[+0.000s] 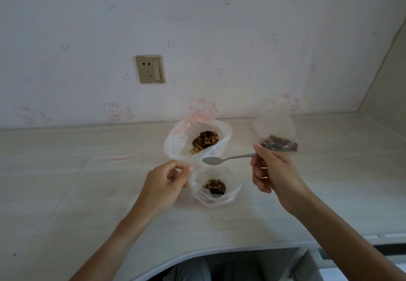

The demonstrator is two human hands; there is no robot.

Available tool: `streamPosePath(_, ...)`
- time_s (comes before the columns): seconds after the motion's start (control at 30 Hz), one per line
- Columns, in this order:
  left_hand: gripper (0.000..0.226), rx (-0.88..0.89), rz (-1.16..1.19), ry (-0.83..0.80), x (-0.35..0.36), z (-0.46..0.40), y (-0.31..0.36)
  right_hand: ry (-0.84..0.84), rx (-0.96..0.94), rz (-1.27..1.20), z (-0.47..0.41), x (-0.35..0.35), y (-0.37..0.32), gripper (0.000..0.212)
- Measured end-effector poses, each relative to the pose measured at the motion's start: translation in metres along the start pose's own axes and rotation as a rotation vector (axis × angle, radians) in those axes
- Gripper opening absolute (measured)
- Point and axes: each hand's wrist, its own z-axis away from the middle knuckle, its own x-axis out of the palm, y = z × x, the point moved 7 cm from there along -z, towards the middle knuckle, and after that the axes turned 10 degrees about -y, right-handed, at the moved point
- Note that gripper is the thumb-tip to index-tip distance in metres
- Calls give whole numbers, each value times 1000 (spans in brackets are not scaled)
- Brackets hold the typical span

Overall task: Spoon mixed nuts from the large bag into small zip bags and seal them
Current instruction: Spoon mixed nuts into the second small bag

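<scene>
Nuts (205,141) in the large bag (178,142) lie just beyond the empty spoon (228,159), handle gripped in the right hand (271,170) fingers, while the left hand (167,179) pinches the small bag (214,189) rim

I see bare tabletop (66,181) from 7 to 10 o'clock, easy passage. Large bag (197,137) blocks 12, filled small bag (278,135) sits at 2, open small bag (214,189) fills the centre between both hands.

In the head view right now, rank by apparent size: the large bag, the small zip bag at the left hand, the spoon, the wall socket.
1. large bag
2. small zip bag, though it sits nearer the camera
3. spoon and wall socket: too alike to rank
</scene>
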Motion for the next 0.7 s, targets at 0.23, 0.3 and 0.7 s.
streamPosePath(0.23, 6, 166, -49, 100, -34, -37, 39, 91, -49, 177, -37, 12, -15, 48)
streamPosePath(0.3, 3, 246, -105, 159, -38, -54, 55, 156, -160, 362, -46, 16, -31, 50)
streamPosePath(0.7, 59, 245, -892, -69, 19, -176, 55, 159, -302, 908, -71, 35, -37, 54)
